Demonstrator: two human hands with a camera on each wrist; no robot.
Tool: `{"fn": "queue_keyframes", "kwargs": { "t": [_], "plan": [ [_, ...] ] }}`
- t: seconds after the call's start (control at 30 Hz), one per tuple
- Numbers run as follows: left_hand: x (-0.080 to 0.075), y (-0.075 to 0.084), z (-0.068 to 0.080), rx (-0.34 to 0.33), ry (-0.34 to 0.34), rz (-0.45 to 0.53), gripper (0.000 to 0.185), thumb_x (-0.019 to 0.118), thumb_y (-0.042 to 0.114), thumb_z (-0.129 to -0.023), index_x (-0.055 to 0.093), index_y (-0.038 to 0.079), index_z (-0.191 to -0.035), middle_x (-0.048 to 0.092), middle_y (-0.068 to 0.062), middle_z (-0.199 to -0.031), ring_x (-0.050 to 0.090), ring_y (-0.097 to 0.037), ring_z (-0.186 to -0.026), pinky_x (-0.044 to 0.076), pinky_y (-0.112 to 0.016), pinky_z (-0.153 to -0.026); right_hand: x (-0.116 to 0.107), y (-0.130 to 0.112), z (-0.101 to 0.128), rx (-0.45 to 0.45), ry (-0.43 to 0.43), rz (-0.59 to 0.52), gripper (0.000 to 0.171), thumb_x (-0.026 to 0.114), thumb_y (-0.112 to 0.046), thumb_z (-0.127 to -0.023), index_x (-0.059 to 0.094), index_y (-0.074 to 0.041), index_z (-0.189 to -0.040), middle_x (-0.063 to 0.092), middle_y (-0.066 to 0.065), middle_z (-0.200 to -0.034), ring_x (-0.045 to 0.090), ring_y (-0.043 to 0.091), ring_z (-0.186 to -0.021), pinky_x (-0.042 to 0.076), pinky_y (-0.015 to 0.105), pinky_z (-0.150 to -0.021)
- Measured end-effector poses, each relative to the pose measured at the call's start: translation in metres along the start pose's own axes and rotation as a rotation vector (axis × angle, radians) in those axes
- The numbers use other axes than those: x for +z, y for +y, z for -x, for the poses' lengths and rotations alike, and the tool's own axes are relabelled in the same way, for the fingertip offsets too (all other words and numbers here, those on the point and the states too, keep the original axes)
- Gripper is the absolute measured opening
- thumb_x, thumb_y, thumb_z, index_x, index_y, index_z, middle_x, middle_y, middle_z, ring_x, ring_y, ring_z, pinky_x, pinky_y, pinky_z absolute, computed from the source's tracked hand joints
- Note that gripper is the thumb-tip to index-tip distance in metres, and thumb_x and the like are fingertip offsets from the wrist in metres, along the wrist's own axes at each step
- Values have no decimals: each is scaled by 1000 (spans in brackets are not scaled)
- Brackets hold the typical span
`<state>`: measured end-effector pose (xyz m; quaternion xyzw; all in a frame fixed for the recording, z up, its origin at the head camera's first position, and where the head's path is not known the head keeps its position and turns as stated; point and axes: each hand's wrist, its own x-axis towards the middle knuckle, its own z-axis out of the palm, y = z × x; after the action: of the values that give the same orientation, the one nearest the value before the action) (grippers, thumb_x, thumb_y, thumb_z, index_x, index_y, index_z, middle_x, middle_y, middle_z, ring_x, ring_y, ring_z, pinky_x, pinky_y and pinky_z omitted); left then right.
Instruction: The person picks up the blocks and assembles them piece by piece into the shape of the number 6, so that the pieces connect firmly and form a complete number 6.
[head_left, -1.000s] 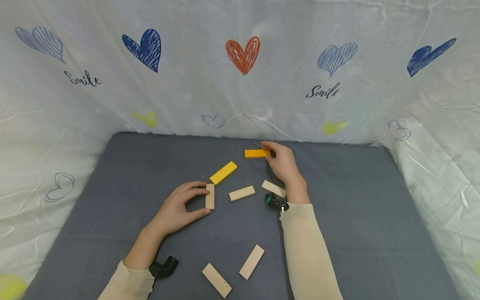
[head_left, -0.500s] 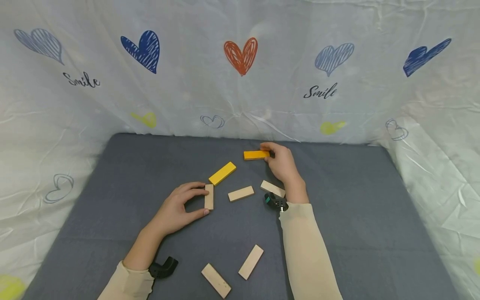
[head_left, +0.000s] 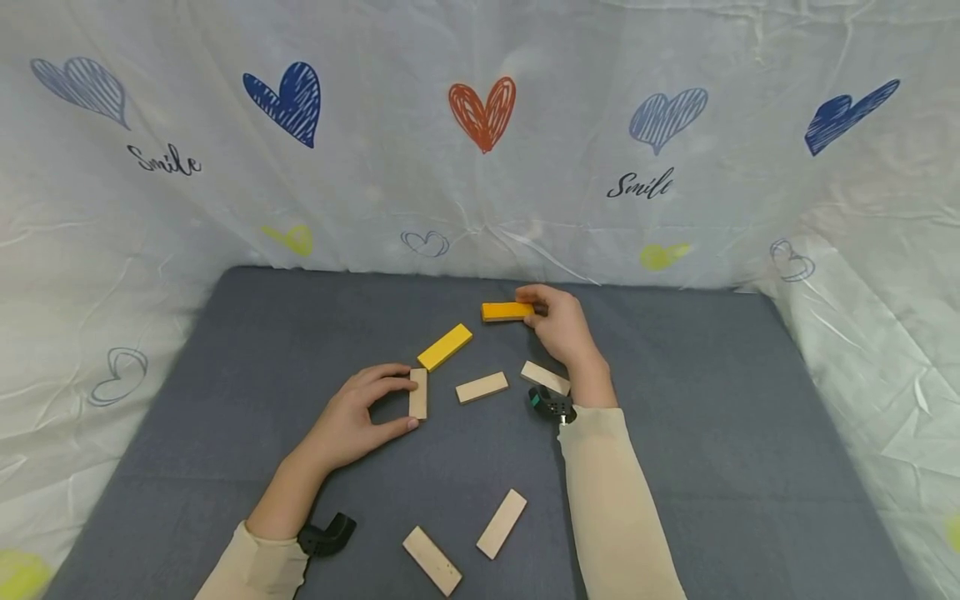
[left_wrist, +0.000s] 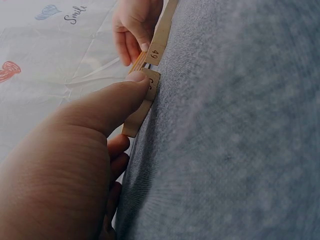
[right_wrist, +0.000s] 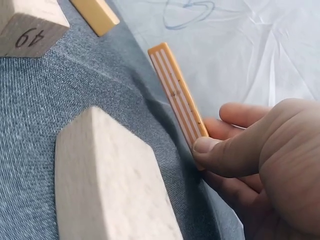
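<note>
My left hand (head_left: 351,418) holds a plain wooden block (head_left: 421,403) between thumb and fingers, by its near and far ends. That block (left_wrist: 135,119) bears dark marks on the end by my thumb in the left wrist view. A yellow block (head_left: 446,347) lies slantwise at its far end. Toward the back, my right hand (head_left: 564,327) pinches the right end of an orange block (head_left: 502,312). In the right wrist view this orange block (right_wrist: 175,90) shows pink and white stripes along one side, and it stands out over the cloth with a shadow below.
A plain block (head_left: 482,387) lies between the hands, its end marked 49. Another block (head_left: 546,377) sits just under my right wrist. Nearer, two plain blocks (head_left: 502,524) lie slanted on the grey cloth (head_left: 720,433). A white curtain with printed hearts (head_left: 482,117) hangs behind the table.
My right hand has shifted slightly left with the orange block, bringing it closer to the yellow one. My left hand keeps its place on the plain block.
</note>
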<state>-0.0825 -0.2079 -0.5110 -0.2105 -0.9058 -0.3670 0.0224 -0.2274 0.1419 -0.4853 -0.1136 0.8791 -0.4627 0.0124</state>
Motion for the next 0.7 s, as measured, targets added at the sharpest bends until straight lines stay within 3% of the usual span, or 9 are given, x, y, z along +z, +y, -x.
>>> {"fn": "queue_keyframes", "kwargs": {
  "t": [0.7],
  "plan": [
    [0, 0, 0, -2, 2, 2, 55, 96, 32, -88, 74, 25, -138, 60, -2, -154, 54, -31, -144, 45, -61, -118, 7, -10, 0, -8, -51, 1, 46, 73, 13, -98, 73, -7, -140, 74, 9, -136, 68, 29, -129, 55, 44, -111]
  ]
}}
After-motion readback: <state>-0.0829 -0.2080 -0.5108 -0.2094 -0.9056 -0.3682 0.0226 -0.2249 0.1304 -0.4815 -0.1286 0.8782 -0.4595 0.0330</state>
